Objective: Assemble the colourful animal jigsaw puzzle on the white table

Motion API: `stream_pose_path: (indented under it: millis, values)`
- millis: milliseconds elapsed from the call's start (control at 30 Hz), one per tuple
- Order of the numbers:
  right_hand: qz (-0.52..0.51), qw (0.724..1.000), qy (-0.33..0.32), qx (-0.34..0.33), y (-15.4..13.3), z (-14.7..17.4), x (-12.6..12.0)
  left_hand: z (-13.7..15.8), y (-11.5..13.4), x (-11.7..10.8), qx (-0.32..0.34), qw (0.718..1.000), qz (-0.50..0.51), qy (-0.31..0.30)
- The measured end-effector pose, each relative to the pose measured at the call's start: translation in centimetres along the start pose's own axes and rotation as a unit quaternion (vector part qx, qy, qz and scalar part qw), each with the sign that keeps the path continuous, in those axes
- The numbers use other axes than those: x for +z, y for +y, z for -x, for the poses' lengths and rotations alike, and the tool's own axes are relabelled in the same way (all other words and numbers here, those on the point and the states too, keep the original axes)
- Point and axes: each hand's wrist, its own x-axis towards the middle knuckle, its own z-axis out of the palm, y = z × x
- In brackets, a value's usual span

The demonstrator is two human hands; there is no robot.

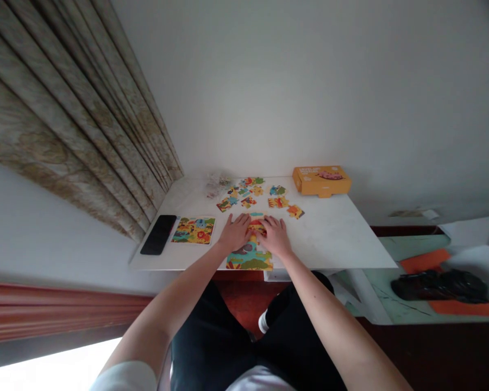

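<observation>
A partly joined jigsaw puzzle (pixel 250 263) with colourful animal pictures lies at the table's front edge. My left hand (pixel 235 233) rests on its upper left side, fingers stretched out towards the middle. On the upper right side lies my right hand (pixel 275 235), its fingers spread and bent a little over the pieces. Both hands touch the puzzle and cover part of it. Beyond them are several loose puzzle pieces (pixel 277 202), some close together. To the left is a small printed picture card (pixel 193 231) with animals.
A black phone (pixel 158 234) lies at the table's left edge. An orange box (pixel 321 181) stands by the wall at the back right, and a crumpled clear plastic bag (pixel 217 185) at the back left. Beside the white table (pixel 330 239), a lower shelf holds dark objects (pixel 439 286).
</observation>
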Motion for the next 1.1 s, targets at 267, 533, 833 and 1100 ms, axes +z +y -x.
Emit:
stream_pose_path:
  millis: [267, 533, 833, 1100]
  values:
    - [-0.002, 1.000, -0.002, 0.004, -0.2, 0.0, -0.3, -0.5, 0.0, -0.2, 0.016, 1.000, 0.003, 0.006]
    - [-0.001, 1.000, 0.003, 0.005, 0.1, 0.0, 0.0, 0.0, 0.6, 0.8, 0.010, 0.999, 0.029, -0.024]
    - [-0.002, 1.000, 0.013, 0.004, 0.1, 0.0, 0.1, 4.8, -1.1, 0.3, 0.064, 0.996, 0.058, -0.009]
    - [-0.055, 0.997, 0.048, -0.005, 0.9, 0.1, 0.3, 6.5, -1.1, 0.5, 0.063, 0.996, 0.065, 0.008]
